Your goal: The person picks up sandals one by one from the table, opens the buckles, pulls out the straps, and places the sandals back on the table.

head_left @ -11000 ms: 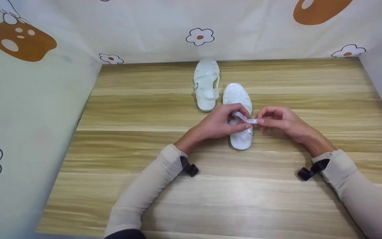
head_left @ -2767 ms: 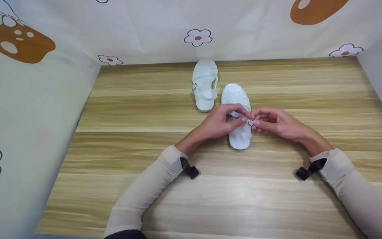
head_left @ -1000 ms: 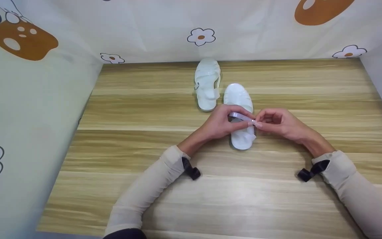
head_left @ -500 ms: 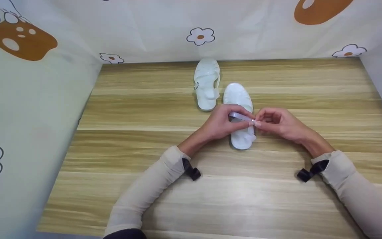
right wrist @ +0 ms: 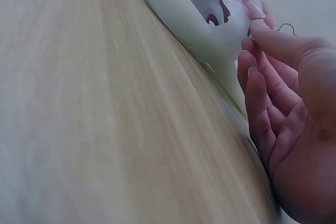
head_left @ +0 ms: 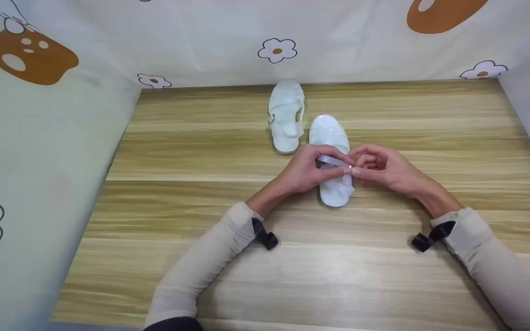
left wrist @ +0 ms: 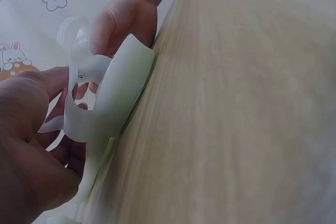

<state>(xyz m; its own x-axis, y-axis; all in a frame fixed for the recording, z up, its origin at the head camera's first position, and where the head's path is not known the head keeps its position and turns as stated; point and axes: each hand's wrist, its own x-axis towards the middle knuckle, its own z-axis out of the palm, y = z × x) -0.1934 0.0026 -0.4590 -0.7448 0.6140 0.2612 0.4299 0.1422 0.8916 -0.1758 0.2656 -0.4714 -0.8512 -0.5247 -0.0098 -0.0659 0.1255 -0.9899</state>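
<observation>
A white sandal lies sole down on the wooden surface, toe pointing away from me. My left hand reaches over it from the left and pinches its ankle strap between thumb and index finger. From the right, my right hand pinches the strap's end at a small metal buckle, thumb tip against the left thumb's tip. In the right wrist view the buckle sits under the right thumb, partly hidden. The left wrist view shows the sandal's pale heel part standing beside both hands.
A second white sandal lies farther back on the left, near the patterned cloth wall. The wood-grain tabletop spreads around the sandals. Another cloth wall borders the left side.
Eleven seconds ago a length of strap showed between the hands; now their fingertips meet at the buckle. Within the last half second the right index finger lifts slightly away from the thumb.
</observation>
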